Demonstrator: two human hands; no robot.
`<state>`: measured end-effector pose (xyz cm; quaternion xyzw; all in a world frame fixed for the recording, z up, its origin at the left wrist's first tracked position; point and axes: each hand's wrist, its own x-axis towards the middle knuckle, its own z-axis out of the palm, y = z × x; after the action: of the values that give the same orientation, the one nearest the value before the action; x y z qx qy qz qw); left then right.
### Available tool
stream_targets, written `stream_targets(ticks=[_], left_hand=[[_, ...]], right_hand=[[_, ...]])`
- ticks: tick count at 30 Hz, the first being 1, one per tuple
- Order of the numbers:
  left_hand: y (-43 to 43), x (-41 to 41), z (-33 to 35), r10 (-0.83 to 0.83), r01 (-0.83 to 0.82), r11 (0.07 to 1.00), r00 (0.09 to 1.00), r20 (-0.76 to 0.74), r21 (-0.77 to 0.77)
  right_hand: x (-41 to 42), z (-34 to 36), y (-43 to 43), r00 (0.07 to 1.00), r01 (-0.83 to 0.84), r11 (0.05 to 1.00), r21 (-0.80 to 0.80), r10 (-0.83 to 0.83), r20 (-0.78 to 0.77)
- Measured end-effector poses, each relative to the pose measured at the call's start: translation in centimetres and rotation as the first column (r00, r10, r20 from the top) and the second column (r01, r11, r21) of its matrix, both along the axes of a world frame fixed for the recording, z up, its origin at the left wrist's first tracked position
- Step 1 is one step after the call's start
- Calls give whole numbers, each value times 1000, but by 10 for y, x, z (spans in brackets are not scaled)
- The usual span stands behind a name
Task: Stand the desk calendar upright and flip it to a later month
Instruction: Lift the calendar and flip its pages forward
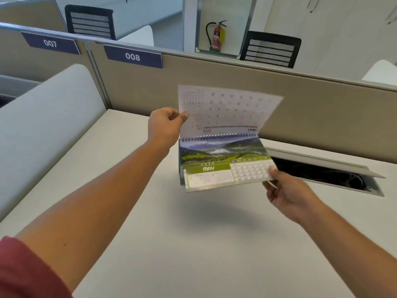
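Held in mid-air above the white bench (193, 244), clear of its surface, with a soft shadow thrown on the bench below: a spiral-bound desk calendar (223, 164), its front face showing a green mountain landscape and the word MAY on a green band. Raised above the calendar's wire spine (219, 138), a single loose page (227, 108), standing nearly upright and seen from its back, with a blurred date grid and the words MAY and 2026 reading upside down near the spine. Pinching that page's left edge, just above and left of the calendar: the left hand (164, 125), grip narrow, thumb and fingers closed on the paper. Supporting the calendar's lower right corner: the right hand (287, 194), thumb on the face and fingers curled beneath, grip closed on the stack of pages. Behind and right of the calendar, set into the bench: an open cable tray (322, 171) with its lid tilted up and dark cords inside. Behind the calendar, a beige partition (300, 108) bearing blue number plates 007 (50, 43) and 008 (132, 56). Beyond the partition, well apart from the calendar: two black mesh chairs (270, 49) and a red fire extinguisher (217, 36) in a wall recess. At lower left, a maroon sleeve (23, 269) on the left arm.
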<state>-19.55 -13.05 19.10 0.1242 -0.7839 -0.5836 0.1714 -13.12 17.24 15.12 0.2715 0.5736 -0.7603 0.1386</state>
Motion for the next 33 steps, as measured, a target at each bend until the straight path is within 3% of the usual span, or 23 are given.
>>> stream_targets(ticks=[8,13,25,29,33], left_hand=[[-1,-17,-14,50,-71,985,990,132,157],[-4,-2,-50,66,-105,984,964,258,143],[4,23,-75,0,-24,995,968,250,93],[-5,24,-77,-103,112,993,963,250,-21],[-19,25,-81,-236,264,963,931,278,-64]], right_hand=[[14,-23,-2,997,13,998,-63,-8,73],[11,-27,0,997,11,998,-56,-7,79],[5,-29,-2,997,-27,999,-34,30,77],[8,-15,-1,996,-85,973,-214,87,2],[6,7,-1,982,-180,879,-441,134,-133]])
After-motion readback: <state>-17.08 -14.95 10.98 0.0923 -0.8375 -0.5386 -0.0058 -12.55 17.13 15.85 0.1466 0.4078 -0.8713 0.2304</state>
